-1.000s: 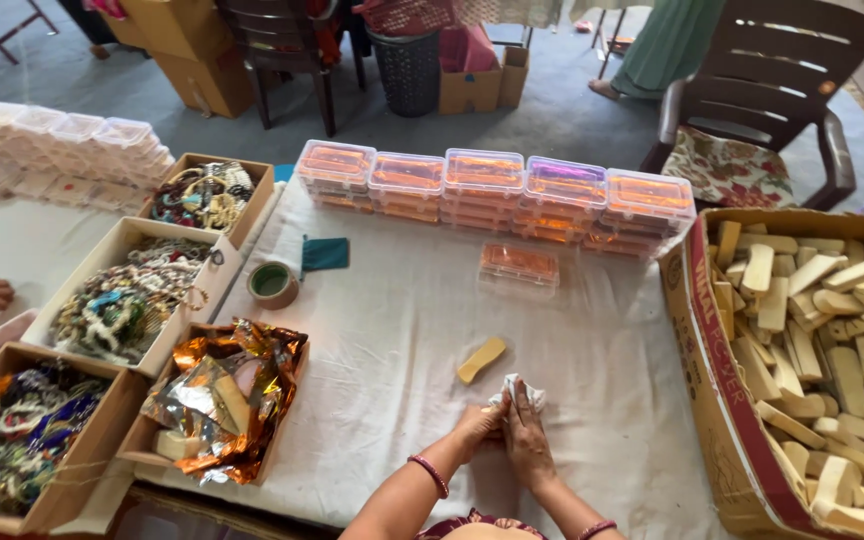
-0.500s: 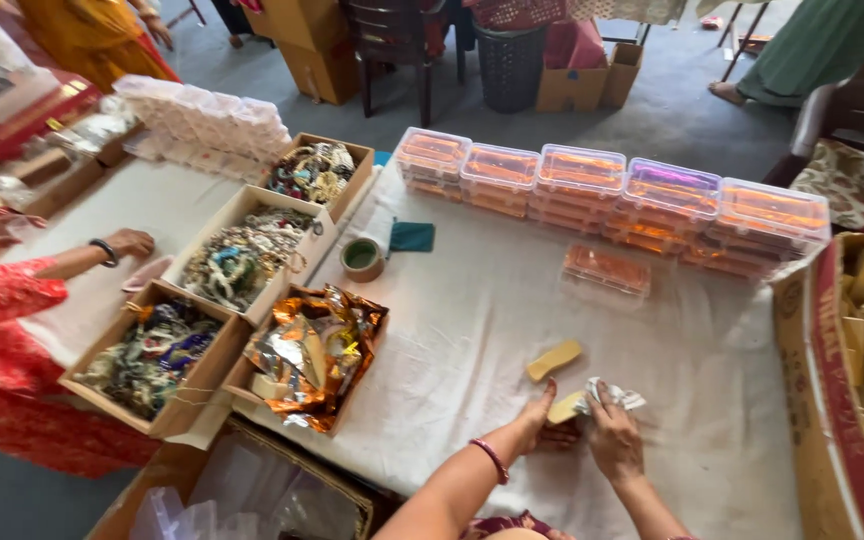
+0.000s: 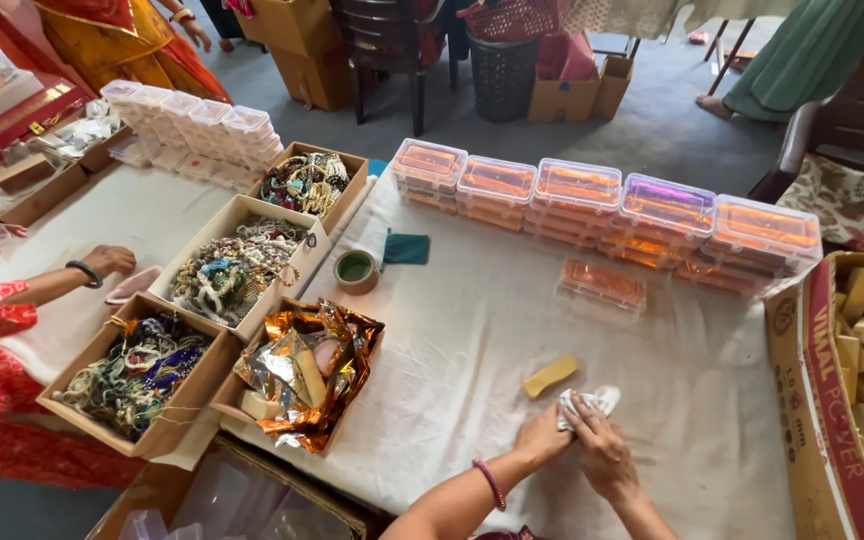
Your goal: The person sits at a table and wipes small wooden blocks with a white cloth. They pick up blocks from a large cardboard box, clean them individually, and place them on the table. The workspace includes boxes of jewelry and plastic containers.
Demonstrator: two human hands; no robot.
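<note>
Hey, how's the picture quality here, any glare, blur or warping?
Head view: sharp, soft even daylight, faint shadows; glare on the clear box lids and crinkled foil; wide-angle lens bows the table edges; both hands, left hand and right hand, in focus.

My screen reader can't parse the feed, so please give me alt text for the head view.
Both hands, left hand and right hand, press a crumpled white cloth on the white-covered table, beside a small yellow block. Rows of clear plastic lidded boxes lie beyond, with cardboard trays of beaded jewellery to the left.
</note>
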